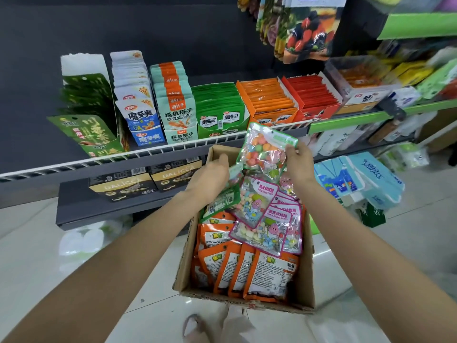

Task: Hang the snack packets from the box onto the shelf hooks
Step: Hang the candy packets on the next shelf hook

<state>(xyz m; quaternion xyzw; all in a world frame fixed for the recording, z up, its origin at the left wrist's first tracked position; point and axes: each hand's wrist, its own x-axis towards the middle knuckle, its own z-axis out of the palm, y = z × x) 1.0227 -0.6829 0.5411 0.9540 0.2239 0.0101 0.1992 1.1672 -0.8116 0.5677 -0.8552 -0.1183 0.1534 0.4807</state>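
Snack packet: the clear candy packet [263,151] with a green header is lifted above the box, its lower part over the far end, at about 12 o'clock from me.
Right hand: my right hand [298,162] pinches the packet's right edge just under the header, fingers curled on the film.
Left hand: my left hand [212,173] is at the packet's lower left corner at 9 o'clock of it, fingers reaching down behind it toward a green packet [220,203]; I cannot tell whether it grips anything.
Box: the cardboard box [184,266] sits on the floor below my arms, holding pink-header candy packets [269,224] at its middle and orange packets [247,268] standing in rows at the near end, 6 o'clock.
Shelf: the wire-fronted shelf [148,152] at 12 o'clock carries display cartons of green, blue, teal, orange and red snacks.
Hanging stock: fruit-print bags [309,33] hang at about 1 o'clock, high up; the hooks themselves are hidden behind them.
Risk, grip: I judge a one-edge pinch lets the heavy candy swing the packet, so it could slip out on the way up.
Risk, hole: the header's hang hole is not visible from here, so I could miss the hook or tear the header by forcing it.
Risk, reach: raising it past the shelf edge could knock the front cartons.
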